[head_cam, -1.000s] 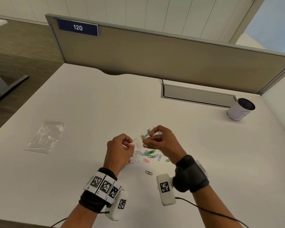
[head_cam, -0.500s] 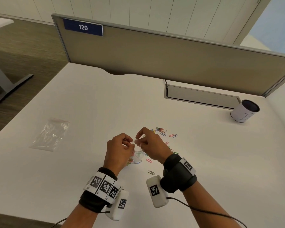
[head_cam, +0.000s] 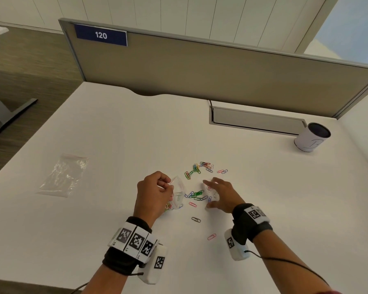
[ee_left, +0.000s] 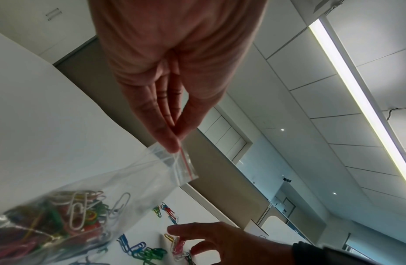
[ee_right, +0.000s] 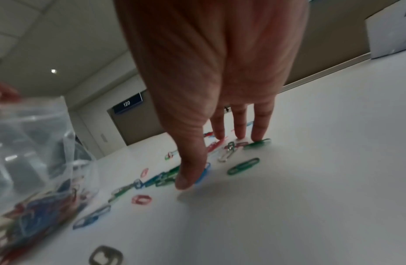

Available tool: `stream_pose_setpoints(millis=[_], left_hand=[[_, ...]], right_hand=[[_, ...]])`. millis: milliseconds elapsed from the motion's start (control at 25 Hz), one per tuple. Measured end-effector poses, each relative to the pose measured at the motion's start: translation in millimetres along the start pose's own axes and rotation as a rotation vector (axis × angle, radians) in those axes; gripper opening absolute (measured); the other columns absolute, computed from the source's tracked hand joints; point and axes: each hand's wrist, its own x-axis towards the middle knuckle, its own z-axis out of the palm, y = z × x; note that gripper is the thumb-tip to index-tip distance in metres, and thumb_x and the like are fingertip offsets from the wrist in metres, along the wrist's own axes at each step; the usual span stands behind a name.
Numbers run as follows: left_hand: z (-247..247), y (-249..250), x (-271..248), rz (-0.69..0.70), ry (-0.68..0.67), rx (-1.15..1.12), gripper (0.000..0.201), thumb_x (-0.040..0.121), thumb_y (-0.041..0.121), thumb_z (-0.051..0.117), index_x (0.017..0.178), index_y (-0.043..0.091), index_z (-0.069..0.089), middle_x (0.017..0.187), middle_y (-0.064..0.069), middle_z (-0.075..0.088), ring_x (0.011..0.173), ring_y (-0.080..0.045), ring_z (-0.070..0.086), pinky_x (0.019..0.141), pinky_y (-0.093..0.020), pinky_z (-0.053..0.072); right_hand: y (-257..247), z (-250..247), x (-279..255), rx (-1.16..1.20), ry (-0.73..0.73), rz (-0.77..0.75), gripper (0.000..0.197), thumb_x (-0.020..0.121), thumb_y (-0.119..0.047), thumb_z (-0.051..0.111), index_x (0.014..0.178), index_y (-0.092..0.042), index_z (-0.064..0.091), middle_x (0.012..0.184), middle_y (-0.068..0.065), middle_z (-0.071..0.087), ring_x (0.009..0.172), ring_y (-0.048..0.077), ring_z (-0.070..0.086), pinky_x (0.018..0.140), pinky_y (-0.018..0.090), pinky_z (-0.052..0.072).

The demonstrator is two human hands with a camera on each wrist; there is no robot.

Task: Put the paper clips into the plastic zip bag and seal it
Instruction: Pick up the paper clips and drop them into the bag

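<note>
My left hand pinches the top edge of a clear zip bag with a red seal line; the left wrist view shows the bag partly filled with coloured paper clips, its mouth open. Loose paper clips lie scattered on the white desk to the right of the bag. My right hand is spread flat over them, thumb and fingertips touching clips on the desk in the right wrist view, holding nothing.
A second clear bag lies flat at the left of the desk. A white cup stands at the back right beside a cable hatch. A grey partition closes the desk's far edge. Single clips lie near my right wrist.
My right hand left the bag's mouth, moved right and down, and spread open over the loose clips. The left hand still holds the bag in place.
</note>
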Motion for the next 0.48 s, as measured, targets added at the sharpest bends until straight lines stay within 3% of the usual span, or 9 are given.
stream_pose_setpoints(millis=[120, 240, 320, 480], left_hand=[[1.9, 0.8, -2.1, -0.001, -0.010, 0.015, 0.007, 0.082, 0.002, 0.069, 0.084, 0.006, 0.064, 0.076, -0.010, 0.069, 0.058, -0.020, 0.072, 0.065, -0.044, 0.063], [2.2, 0.8, -3.3, -0.005, -0.018, 0.030, 0.007, 0.082, 0.003, 0.069, 0.085, 0.007, 0.064, 0.077, -0.010, 0.069, 0.059, -0.018, 0.073, 0.065, -0.043, 0.063], [1.5, 0.6, -3.7, -0.008, -0.017, 0.034, 0.007, 0.082, 0.003, 0.069, 0.085, 0.006, 0.064, 0.078, -0.011, 0.070, 0.059, -0.019, 0.073, 0.065, -0.043, 0.063], [2.2, 1.6, -3.5, -0.012, -0.025, 0.038, 0.007, 0.082, 0.003, 0.069, 0.086, 0.006, 0.064, 0.079, -0.012, 0.070, 0.061, -0.020, 0.073, 0.066, -0.043, 0.063]], right_hand=[[2.4, 10.8, 10.5, -0.063, 0.098, -0.053, 0.061, 0.078, -0.018, 0.075, 0.134, -0.025, 0.051, 0.142, 0.006, 0.043, 0.130, 0.031, 0.034, 0.107, 0.040, 0.035], [5.1, 19.5, 13.1, -0.013, 0.265, -0.102, 0.030, 0.082, -0.008, 0.069, 0.111, -0.016, 0.068, 0.116, 0.009, 0.062, 0.109, 0.030, 0.052, 0.089, 0.033, 0.044], [5.4, 21.4, 13.4, -0.042, 0.289, -0.115, 0.017, 0.086, -0.009, 0.064, 0.102, -0.013, 0.069, 0.105, 0.009, 0.065, 0.100, 0.029, 0.057, 0.081, 0.034, 0.048], [2.9, 20.6, 12.7, -0.239, 0.293, -0.177, 0.013, 0.092, -0.010, 0.054, 0.101, -0.010, 0.064, 0.098, 0.011, 0.064, 0.092, 0.030, 0.060, 0.075, 0.038, 0.051]])
